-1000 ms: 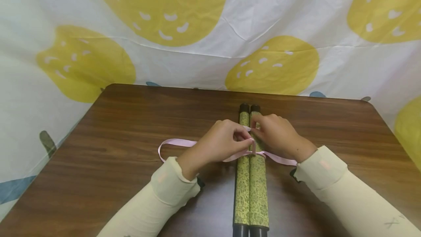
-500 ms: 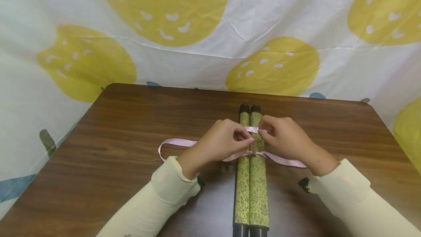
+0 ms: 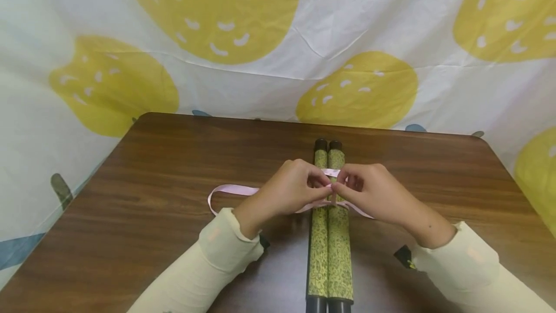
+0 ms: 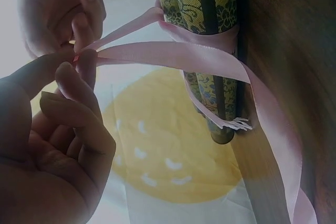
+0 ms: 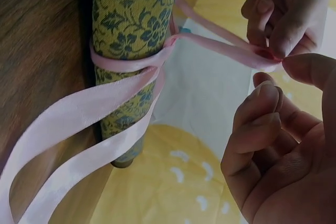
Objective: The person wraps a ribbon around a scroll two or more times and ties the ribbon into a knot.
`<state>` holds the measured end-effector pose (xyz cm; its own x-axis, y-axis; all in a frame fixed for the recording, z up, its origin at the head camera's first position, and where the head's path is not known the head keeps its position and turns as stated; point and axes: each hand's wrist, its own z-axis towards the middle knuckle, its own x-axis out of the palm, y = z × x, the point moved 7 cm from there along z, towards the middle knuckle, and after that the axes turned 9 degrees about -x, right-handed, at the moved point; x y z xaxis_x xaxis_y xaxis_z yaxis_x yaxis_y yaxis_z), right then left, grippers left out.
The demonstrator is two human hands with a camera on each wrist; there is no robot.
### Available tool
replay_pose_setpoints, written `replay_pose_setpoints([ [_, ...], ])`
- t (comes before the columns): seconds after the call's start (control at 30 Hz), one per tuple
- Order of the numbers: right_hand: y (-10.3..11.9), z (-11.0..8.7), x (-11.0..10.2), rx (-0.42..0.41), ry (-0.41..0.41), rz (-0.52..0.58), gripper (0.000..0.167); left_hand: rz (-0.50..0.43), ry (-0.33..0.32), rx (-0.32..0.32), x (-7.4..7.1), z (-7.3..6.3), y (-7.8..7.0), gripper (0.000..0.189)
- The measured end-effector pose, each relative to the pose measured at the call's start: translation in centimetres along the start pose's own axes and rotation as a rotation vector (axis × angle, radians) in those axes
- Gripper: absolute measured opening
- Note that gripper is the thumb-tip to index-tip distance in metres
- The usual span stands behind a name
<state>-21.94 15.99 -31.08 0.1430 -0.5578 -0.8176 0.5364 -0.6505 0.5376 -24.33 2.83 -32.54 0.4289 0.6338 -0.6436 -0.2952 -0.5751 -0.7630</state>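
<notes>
Two patterned yellow-green scroll rolls point(image 3: 340, 255) with dark end knobs lie side by side on the table, pointing away from me. A pink ribbon point(image 5: 79, 106) is wrapped around them and crosses at their side. Above the rolls, my left hand point(image 3: 293, 187) pinches a raised loop of that ribbon between thumb and index finger. My right hand point(image 3: 373, 190) meets it from the other side; in the right wrist view its thumb point(image 5: 310, 69) touches the loop's tip, and its other fingers are bent below, a gap showing between.
A long ribbon loop point(image 3: 234, 189) lies on the wooden table point(image 3: 187, 153) left of the rolls. Another length trails out on the right, partly behind my right hand. A white cloth point(image 3: 260, 91) with yellow fruit prints hangs behind the table's far edge.
My right hand drew away from the rolls to the right, then came back to the left hand's fingertips at the loop. The left hand has kept its pinch in place.
</notes>
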Motion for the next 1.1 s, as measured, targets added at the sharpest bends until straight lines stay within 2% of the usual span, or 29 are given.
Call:
replay_pose_setpoints([
  [0.27, -0.4, 0.3, 0.5, 0.072, 0.021, 0.103, 0.021, -0.008, -0.001, -0.005, 0.1, 0.2, 0.0, 0.01],
  [0.5, -0.4, 0.1, 0.5, 0.038, -0.016, 0.108, 0.017, 0.011, -0.01, 0.017, -0.1, 0.2, 0.0, 0.012],
  [0.6, -0.4, -0.1, 0.4, 0.029, -0.029, 0.079, 0.015, 0.004, -0.023, 0.013, -0.7, 0.1, 0.4, 0.015],
  [0.77, -0.8, -0.8, -0.3, 0.02, -0.057, 0.038, 0.012, -0.002, -0.104, -0.02, -2.3, 0.2, 1.0, 0.017],
  [0.93, -1.2, -1.6, -0.5, 0.023, -0.063, 0.037, 0.013, 0.135, -0.134, -0.065, -2.1, 1.1, 2.4, 0.014],
  [1.1, -1.3, -1.9, -0.8, 0.005, -0.081, 0.022, 0.013, 0.322, -0.141, -0.078, -1.2, 3.1, 3.5, 0.02],
])
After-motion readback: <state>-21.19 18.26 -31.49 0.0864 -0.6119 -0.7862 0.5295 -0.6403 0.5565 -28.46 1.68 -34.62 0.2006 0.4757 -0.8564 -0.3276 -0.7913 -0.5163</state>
